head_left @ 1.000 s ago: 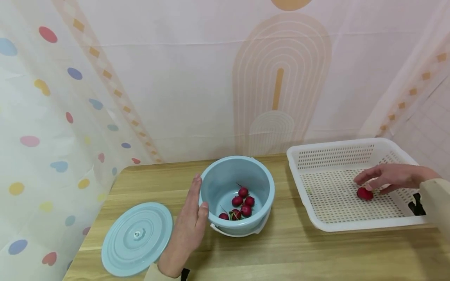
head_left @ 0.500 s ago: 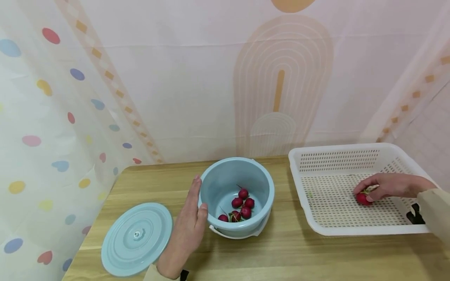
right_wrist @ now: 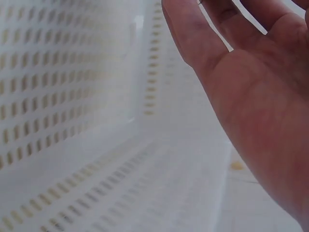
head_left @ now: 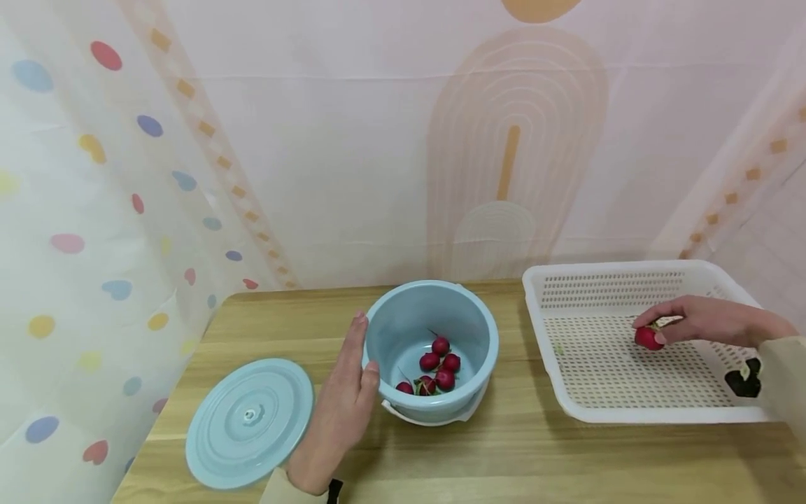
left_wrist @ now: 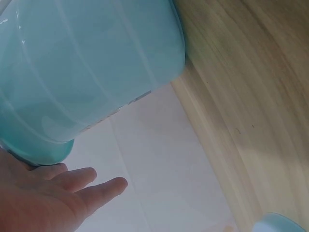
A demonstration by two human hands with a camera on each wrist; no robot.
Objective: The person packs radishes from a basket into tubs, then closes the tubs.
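Observation:
A red radish (head_left: 647,337) is pinched between the thumb and fingers of my right hand (head_left: 711,320), over the white perforated basket (head_left: 604,413). In the right wrist view the fingertips of the right hand (right_wrist: 260,72) run out of frame and the radish does not show. My left hand (head_left: 336,406) has its fingers straight and rests against the left side of the light blue bucket (head_left: 466,308). Beneath the bucket's rim, in the left wrist view, lie the extended fingers of the left hand (left_wrist: 63,193). Several radishes (head_left: 444,379) with thin roots lie inside the bucket.
A round light blue lid (head_left: 248,423) lies on the wooden table (head_left: 504,455), left of the bucket. The bucket's white handle (head_left: 428,423) hangs down at its front. A patterned curtain (head_left: 352,175) stands behind and to the left.
My right hand has closed its fingers on the radish and lifted it a little from the basket floor. The left hand stays at the bucket. The head view has shifted slightly.

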